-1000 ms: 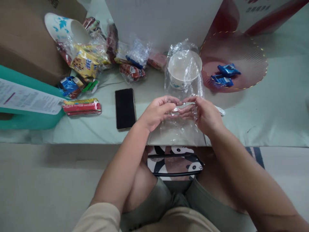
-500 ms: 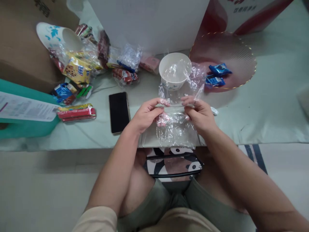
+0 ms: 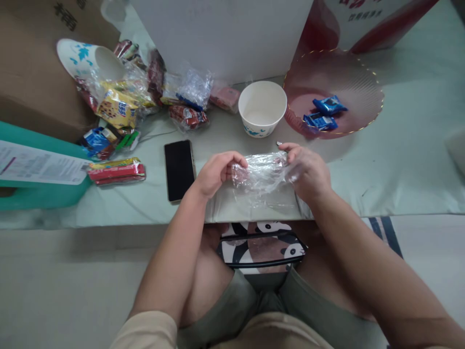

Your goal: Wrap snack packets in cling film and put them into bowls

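Observation:
A crumpled clear plastic bag [image 3: 259,172] stretches between my two hands near the table's front edge. My left hand [image 3: 221,172] has its fingers curled on the bag's left end. At the other end, my right hand [image 3: 310,169] grips the plastic, slightly blurred, with some film bunched over the fingers. Just beyond the bag stands a white paper bowl [image 3: 262,109] with blue leaf prints, upright. A black phone [image 3: 179,170] lies flat to the left of my left hand. A small whitish piece [image 3: 279,143] shows by my right fingertips; its kind is unclear.
A pink glass dish [image 3: 358,104] with blue wrapped snacks [image 3: 330,104] stands at the right. Packaged snacks [image 3: 118,106] pile up at the left around a tipped paper bowl [image 3: 83,58]. A red packet [image 3: 116,172] lies near a green box [image 3: 43,169]. Cartons [image 3: 225,39] line the back.
The plastic, which reached up in front of the paper bowl, is now gathered down between my hands. My right hand has moved slightly right, and the bowl shows unobstructed.

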The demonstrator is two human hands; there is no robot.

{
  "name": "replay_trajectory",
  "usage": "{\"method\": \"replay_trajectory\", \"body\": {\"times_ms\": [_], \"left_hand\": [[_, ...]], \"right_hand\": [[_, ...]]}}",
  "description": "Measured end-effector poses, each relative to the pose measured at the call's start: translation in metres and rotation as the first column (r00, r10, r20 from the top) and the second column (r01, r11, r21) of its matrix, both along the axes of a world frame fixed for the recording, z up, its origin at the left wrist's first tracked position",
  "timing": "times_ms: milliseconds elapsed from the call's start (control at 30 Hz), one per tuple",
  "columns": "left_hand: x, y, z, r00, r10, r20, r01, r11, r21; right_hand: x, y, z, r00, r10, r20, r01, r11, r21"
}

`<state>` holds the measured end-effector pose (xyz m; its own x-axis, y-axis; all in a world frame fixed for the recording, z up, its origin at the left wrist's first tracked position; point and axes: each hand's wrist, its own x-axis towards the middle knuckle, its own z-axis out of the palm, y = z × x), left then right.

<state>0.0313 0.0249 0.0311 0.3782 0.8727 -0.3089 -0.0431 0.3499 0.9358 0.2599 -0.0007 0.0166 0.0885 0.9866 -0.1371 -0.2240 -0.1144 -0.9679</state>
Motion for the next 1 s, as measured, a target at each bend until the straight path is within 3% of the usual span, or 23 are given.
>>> {"method": "replay_trajectory", "body": {"times_ms": [167, 300, 500, 633, 800, 900, 1000], "left_hand": [[0.002, -0.002, -0.004, 0.983, 0.141, -0.117, -0.12, 0.978, 0.168], [0.001, -0.004, -0.002, 0.992, 0.113, -0.051, -0.103, 0.98, 0.171], [-0.001, -0.003, -0.002, 0.992, 0.09, -0.09, -0.07, 0.977, 0.203], [-0.003, -0.003, -0.004, 0.989, 0.057, -0.137, -0.036, 0.988, 0.149], [-0.004, -0.002, -0.004, 0.962, 0.159, -0.22, -0.095, 0.956, 0.277], [-0.001, -0.004, -0.003, 0.976, 0.137, -0.168, -0.081, 0.948, 0.307], [0.004, -0.006, -0.001, 0.984, 0.177, 0.035, -0.18, 0.942, 0.283]], "right_hand": [[-0.005, -0.001, -0.001, 0.996, 0.003, -0.086, -0.011, 0.995, -0.095], [-0.01, -0.004, 0.002, 0.994, 0.076, -0.076, -0.088, 0.983, -0.16], [-0.01, -0.005, 0.003, 0.967, 0.246, 0.067, -0.236, 0.964, -0.124], [-0.008, -0.003, 0.0, 0.98, 0.161, 0.119, -0.149, 0.983, -0.102], [-0.006, -0.002, -0.002, 0.999, 0.028, 0.019, -0.025, 0.991, -0.132], [-0.009, -0.004, 0.001, 0.99, 0.142, 0.007, -0.139, 0.98, -0.14], [-0.013, -0.007, 0.005, 0.937, 0.321, 0.138, -0.296, 0.94, -0.171]]}}
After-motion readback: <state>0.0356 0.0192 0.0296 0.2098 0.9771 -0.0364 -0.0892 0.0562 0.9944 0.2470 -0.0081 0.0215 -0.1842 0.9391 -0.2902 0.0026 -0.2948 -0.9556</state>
